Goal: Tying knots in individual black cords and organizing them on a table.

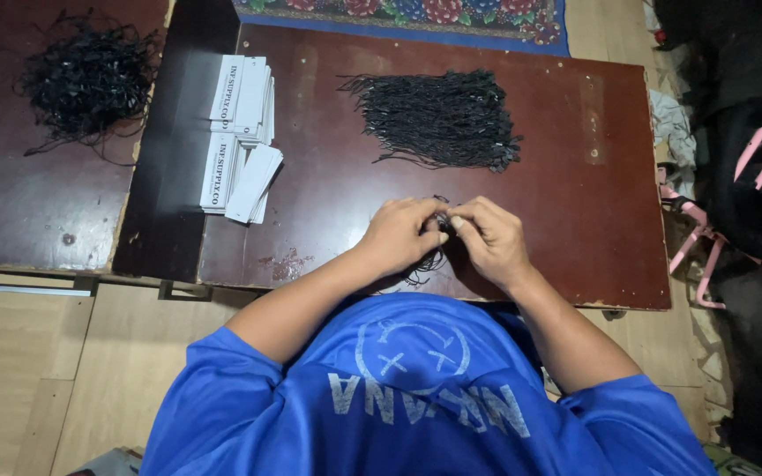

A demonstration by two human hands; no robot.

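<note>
My left hand [401,234] and my right hand [487,240] meet near the front edge of a dark brown low table [575,176]. Both pinch a small bunch of thin black strings [440,220] between thumbs and fingertips. Some loose ends of these strings hang below my hands onto the table top. Farther back on the table lies a flat pile of black strings [441,119]. To the left of it are stacks of white paper tags [240,132] with dark print.
A second dark table [11,203] at the left holds a tangled heap of black strings [90,79]. A pink frame [698,238] and dark cloth sit at the right. A patterned rug [416,13] lies beyond the table. The floor is light wood.
</note>
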